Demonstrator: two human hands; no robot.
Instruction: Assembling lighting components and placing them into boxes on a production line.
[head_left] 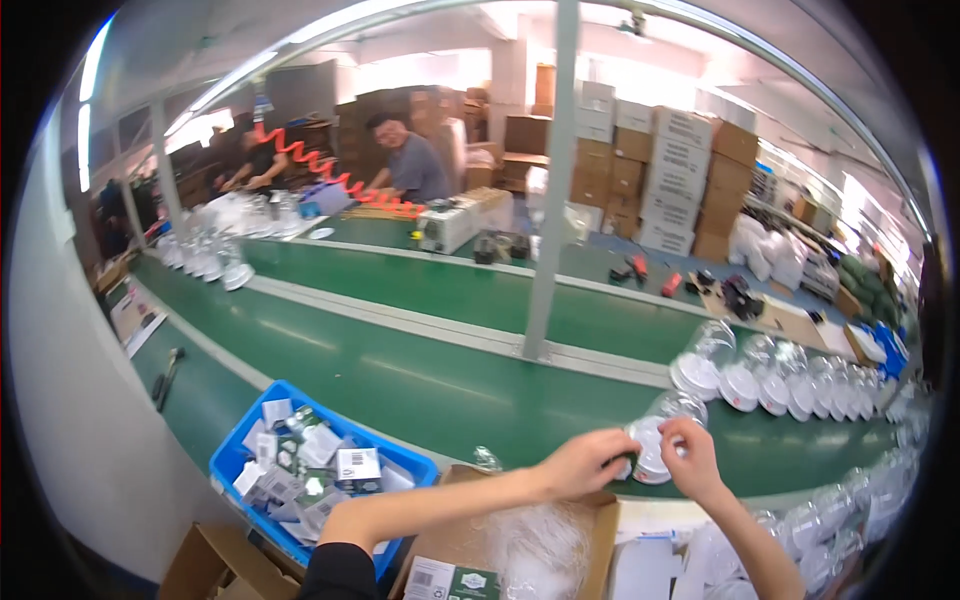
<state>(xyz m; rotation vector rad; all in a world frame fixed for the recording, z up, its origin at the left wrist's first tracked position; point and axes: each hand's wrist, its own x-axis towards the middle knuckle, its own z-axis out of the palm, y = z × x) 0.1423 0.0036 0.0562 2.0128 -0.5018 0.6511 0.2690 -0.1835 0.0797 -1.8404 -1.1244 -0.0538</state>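
Observation:
Just in front of me, a clear dome with a round white base (650,452) lies on its side at the near edge of the green conveyor belt. My left hand (592,462) is closed beside the left rim of the base. A small white and dark piece shows at its fingertips, too small to name. On the other side, my right hand (690,456) has thumb and forefinger pinched together in front of the base. What it pinches, if anything, cannot be made out. Part of the clear dome (678,405) shows behind the right hand.
A blue bin (425,470) of small white-and-green boxes stands at left. Below my arms, a cardboard box (603,530) holds clear plastic wrapping. Rows of similar domes (770,385) line the belt (420,385) at right. A grey post (550,200) rises mid-belt. Co-workers (418,165) sit beyond.

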